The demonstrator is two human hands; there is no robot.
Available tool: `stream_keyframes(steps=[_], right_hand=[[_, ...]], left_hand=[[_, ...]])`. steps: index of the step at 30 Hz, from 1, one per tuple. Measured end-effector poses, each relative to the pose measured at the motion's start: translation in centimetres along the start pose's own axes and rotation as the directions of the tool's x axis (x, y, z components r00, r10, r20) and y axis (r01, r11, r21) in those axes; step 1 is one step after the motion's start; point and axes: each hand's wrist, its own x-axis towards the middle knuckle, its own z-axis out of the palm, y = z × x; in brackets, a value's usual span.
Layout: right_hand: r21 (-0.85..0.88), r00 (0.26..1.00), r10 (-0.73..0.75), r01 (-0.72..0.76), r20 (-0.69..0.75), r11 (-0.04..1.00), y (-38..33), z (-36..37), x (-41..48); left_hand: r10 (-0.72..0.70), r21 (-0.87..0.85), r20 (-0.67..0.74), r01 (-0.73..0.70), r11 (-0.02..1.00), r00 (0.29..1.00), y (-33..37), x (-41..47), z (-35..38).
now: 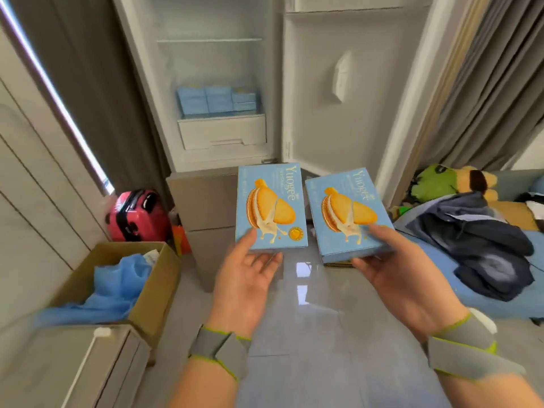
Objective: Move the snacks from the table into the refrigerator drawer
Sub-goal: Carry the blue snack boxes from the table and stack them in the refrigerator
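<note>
Done so far: several light blue boxes point(217, 102) already stand in the refrigerator drawer point(222, 131), packed side by side against its back and reaching almost to its right wall.
In hand now: two more snack boxes, one per hand, held above the floor in front of the open refrigerator point(212, 63), well short of the drawer.
Left hand point(245, 275): palm up under the left snack box point(270, 207), thumb on the printed face near the lower left corner, fingers point(269, 262) curled beneath the bottom edge, so it grips the box.
Right hand point(403, 269): grips the right snack box point(348, 216), thumb lying across the lower part of the face, the other fingers hidden under the box.
Long axis, left box: runs away from the person toward the refrigerator, nearly straight, printed face up, brand name at the far end.
Long axis, right box: also points toward the refrigerator but leans a little to the left at its far end; face up and tipped slightly toward the camera.
Boxes to each other: just beside one another, a narrow gap between them, not touching.
Left to do: by my reading, carry both boxes forward and set them into the drawer, where free room looks tight.
Desk: not in view, so I cannot tell whether more snacks wait there.
</note>
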Motion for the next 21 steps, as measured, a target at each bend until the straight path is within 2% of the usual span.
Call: stream_keyframes(steps=[6,10,11,12,21], right_hand=[[-0.006,0.988,0.103,-0.103,0.111,0.995,2.2,3.9,6.1],[0.013,0.969,0.159,-0.164,0.188,0.986,2.5,6.1,10.9],[0.040,0.948,0.182,-0.199,0.261,0.979,0.8,7.3,13.7],[0.034,0.940,0.182,-0.200,0.289,0.979,0.6,7.7,14.2],[0.089,0.897,0.155,-0.209,0.414,0.974,-2.3,11.3,21.7]], left_hand=[[0.074,-0.053,-0.152,-0.083,0.995,0.986,2.6,2.1,-3.0],[0.155,-0.054,-0.200,-0.169,0.984,0.967,4.8,3.9,-2.4],[0.235,-0.037,-0.233,-0.251,0.967,0.944,5.7,5.9,-0.6],[0.253,-0.035,-0.244,-0.269,0.963,0.936,6.1,6.3,-0.3],[0.384,-0.002,-0.202,-0.392,0.920,0.901,9.1,10.4,3.6]])
